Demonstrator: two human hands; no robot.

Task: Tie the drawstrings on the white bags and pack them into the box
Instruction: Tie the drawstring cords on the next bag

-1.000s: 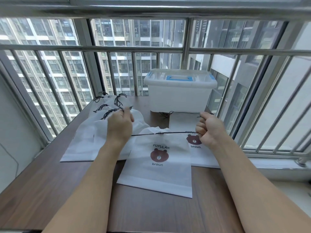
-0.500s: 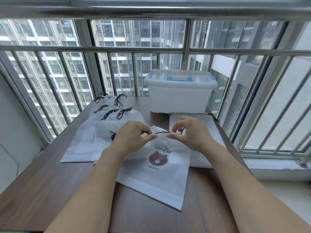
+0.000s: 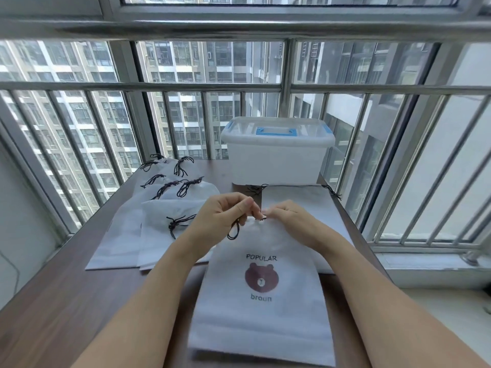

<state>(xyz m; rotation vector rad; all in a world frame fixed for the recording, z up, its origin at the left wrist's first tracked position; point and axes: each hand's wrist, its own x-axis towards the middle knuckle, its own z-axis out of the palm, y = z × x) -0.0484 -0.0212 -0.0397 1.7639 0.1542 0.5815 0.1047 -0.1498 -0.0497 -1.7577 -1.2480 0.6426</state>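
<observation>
- On the wooden bench (image 3: 66, 301), a white bear-print bag (image 3: 261, 296) lay flat.
- At its gathered top, the left hand (image 3: 220, 216) and right hand (image 3: 289, 219) pinched the black drawstring (image 3: 235, 231).
- Behind stood the lidded plastic box (image 3: 276, 152).

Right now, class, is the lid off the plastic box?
No, the lid with its blue handle sits closed on the plastic box.

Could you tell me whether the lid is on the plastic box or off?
On. The lid sits flat over the box, blue handle folded down on top.
</observation>
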